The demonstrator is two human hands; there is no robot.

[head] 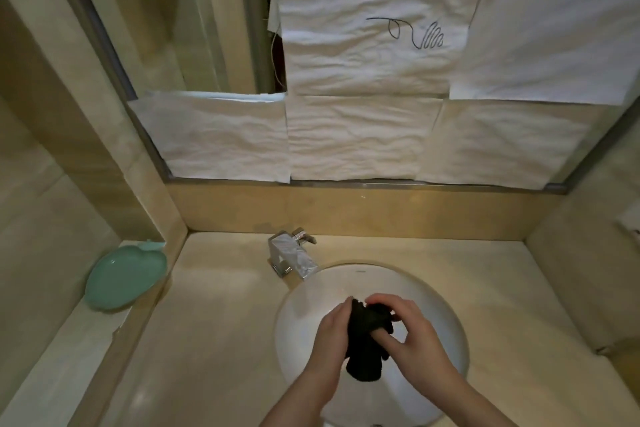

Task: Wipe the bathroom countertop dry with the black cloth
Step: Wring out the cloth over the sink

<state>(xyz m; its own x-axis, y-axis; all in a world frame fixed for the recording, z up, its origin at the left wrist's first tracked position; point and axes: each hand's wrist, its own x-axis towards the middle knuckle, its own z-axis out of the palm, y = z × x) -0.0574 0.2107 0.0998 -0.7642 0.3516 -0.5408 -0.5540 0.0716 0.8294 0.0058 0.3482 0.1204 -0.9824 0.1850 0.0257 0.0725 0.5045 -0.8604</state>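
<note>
both hands meet over the white sink [304,302], and the black cloth [363,340] is bunched up between them, hanging above the bowl and touching no part of the counter [221,315]. the left hand [330,329] has its grip curled round the left side of the bundle, and the right hand [415,326] has its grip closed over the top and right side, fingers wrapped down onto the fabric. held this way, tight and over the basin, it looks as though the cloth is being wrung or gathered into a pad, so that any water drops into the sink and not onto the surface that has to be dried; that is a guess from the pose. no drip shows clearly.

the wiping itself seems not yet begun: the beige counter on either side of the sink has nothing on it from the cloth, and whether it is wet is hard to tell in this light. the tap [292,255] stands at the back left of the bowl, its spout pointing over the rim. a green dish [126,276] leans in the left corner, where the wall meets the counter, out of the way of a wipe. sheets of crumpled white paper [363,135] cover most of the mirror above, likely to hide reflections.
</note>
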